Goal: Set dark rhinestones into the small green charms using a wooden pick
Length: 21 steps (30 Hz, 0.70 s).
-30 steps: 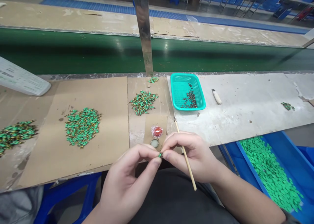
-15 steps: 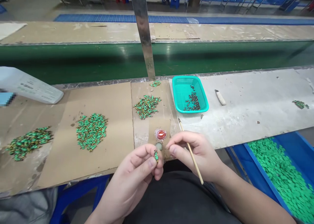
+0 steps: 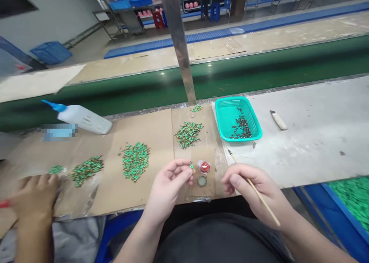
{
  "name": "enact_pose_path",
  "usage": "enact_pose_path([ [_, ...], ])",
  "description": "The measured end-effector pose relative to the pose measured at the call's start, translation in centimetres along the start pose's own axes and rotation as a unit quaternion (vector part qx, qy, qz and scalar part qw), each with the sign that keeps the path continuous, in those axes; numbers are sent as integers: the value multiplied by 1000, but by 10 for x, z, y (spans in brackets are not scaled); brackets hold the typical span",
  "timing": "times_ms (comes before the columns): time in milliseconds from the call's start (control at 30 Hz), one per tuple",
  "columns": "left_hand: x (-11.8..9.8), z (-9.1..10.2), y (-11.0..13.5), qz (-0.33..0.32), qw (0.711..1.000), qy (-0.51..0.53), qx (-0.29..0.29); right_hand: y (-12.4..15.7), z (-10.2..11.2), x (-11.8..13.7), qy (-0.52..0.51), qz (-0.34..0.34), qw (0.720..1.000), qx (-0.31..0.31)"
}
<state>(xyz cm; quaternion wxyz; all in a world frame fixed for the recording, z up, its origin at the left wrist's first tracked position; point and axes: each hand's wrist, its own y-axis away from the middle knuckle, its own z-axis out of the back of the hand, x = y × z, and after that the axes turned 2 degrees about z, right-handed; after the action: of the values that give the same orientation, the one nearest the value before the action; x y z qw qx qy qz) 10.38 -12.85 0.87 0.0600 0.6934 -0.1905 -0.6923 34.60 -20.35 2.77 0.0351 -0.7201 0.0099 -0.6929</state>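
While the left hand (image 3: 170, 186) pinches a tiny green piece (image 3: 191, 165) between the thumb and fingertips, the right hand (image 3: 250, 190) is curled around a thin wooden stick (image 3: 269, 210) and holds it like a pen, with the dark tip pointing forward over the counter (image 3: 317, 155). The two hands are apart, and the piece is held just beside a small red-filled cap (image 3: 204, 167). A second, ribbed cap (image 3: 202, 181) lies just below this one, and both stand on a cardboard sheet (image 3: 144, 140). Several piles of green pieces lie on the cardboard, the nearest pile (image 3: 188, 134) just ahead of the caps. On the right is a teal basket (image 3: 230, 100) with dark pieces inside, and a small knife (image 3: 278, 120) lies beyond it. At the left edge, a co-worker's hand (image 3: 34, 196) rests near the far piles, and a squeeze bottle (image 3: 83, 119) with a blue nozzle lies on its side. A blue bin (image 3: 337, 201) full of flat green pieces sits below the counter. The tiny piece could slip from the fingertips if the grip loosens, and then it may be lost among the piles. A careless sleeve or hand could also knock the caps. No brand or writing can be read, and a patch beside the bottle is blurred.
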Motion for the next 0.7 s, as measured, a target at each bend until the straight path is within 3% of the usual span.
enact_pose_path([
  [233, -10, 10, -86, -60, 967, -224, -107, 9, 9, -14, 16, -25, 999, -29],
  [333, -14, 12, -102, -69, 942, -301, -135, 12, 12, -17, 45, -44, 997, -35],
  [400, -16, 23, -106, -69, 923, -345, -155, 16, 17, -21, 49, -43, 997, -39],
  [467, -20, 48, -105, -62, 902, -386, -181, 20, 24, -27, 51, -31, 997, -43],
  [567, -35, 103, -103, -40, 866, -442, -230, 24, 37, -35, 89, -6, 994, -70],
  [700, -58, 172, -103, -16, 832, -505, -230, 21, 48, -39, 161, 17, 985, -63],
])
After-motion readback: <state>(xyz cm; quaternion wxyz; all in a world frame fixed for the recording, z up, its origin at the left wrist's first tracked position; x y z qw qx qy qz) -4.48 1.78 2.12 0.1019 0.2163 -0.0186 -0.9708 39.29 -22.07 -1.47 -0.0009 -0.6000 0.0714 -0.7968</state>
